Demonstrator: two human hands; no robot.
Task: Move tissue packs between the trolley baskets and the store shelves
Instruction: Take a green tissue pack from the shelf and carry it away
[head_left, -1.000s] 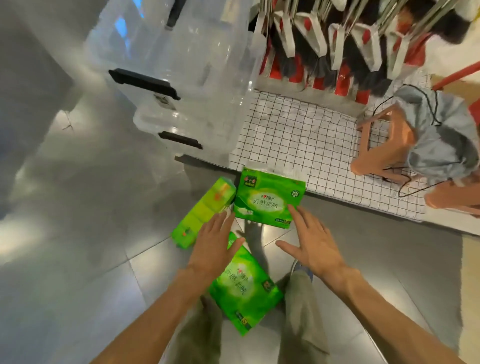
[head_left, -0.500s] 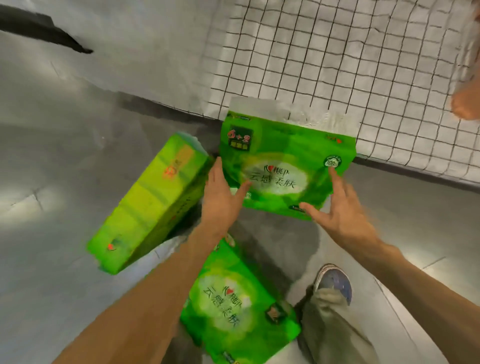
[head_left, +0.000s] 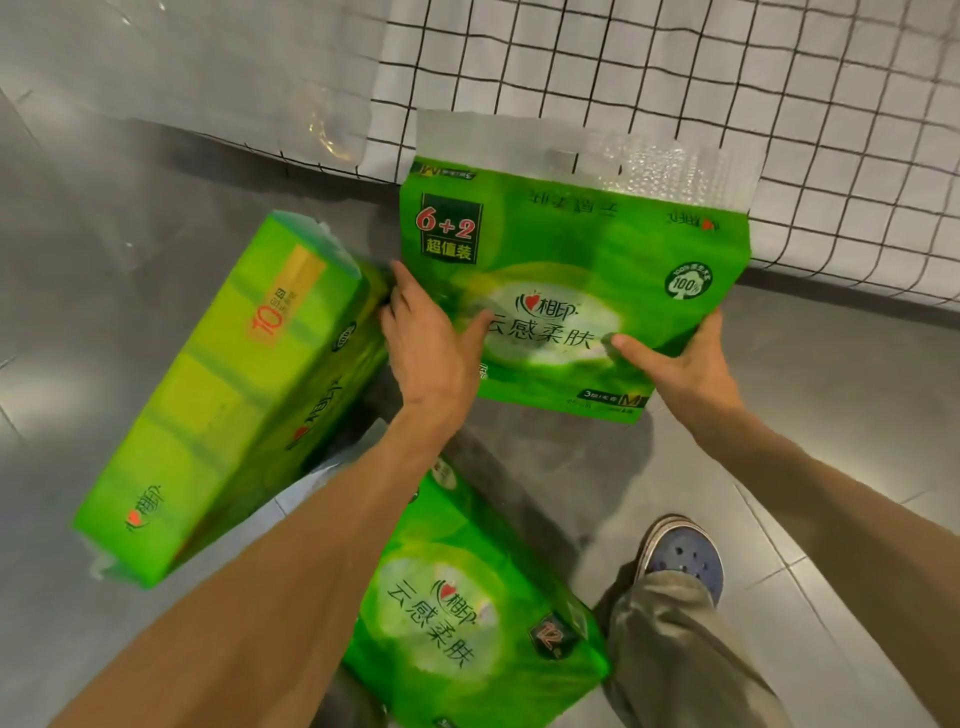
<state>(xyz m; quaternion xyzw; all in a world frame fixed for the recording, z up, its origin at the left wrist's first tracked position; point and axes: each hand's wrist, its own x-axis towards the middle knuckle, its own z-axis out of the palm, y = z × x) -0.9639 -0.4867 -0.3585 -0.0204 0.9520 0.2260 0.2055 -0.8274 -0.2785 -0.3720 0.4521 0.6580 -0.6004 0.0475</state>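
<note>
Three green tissue packs lie on the grey tiled floor. The far pack (head_left: 566, 270), marked 6+2, leans against a white grid-patterned base. My left hand (head_left: 426, 343) presses its left edge, thumb across the front. My right hand (head_left: 685, 364) grips its lower right corner, thumb on the front and fingers behind. A long pack (head_left: 223, 395) lies on its side to the left, touching my left hand's fingertips. A third pack (head_left: 467, 618) lies flat under my left forearm.
The white grid-patterned base (head_left: 675, 67) runs across the back right. A clear plastic bin (head_left: 182, 62) stands at the back left. My right foot in a blue perforated shoe (head_left: 685, 558) is planted just right of the near pack.
The view has dropped closer to the floor. Both hands have gone from hovering over the packs to closing on the sides of the far pack.
</note>
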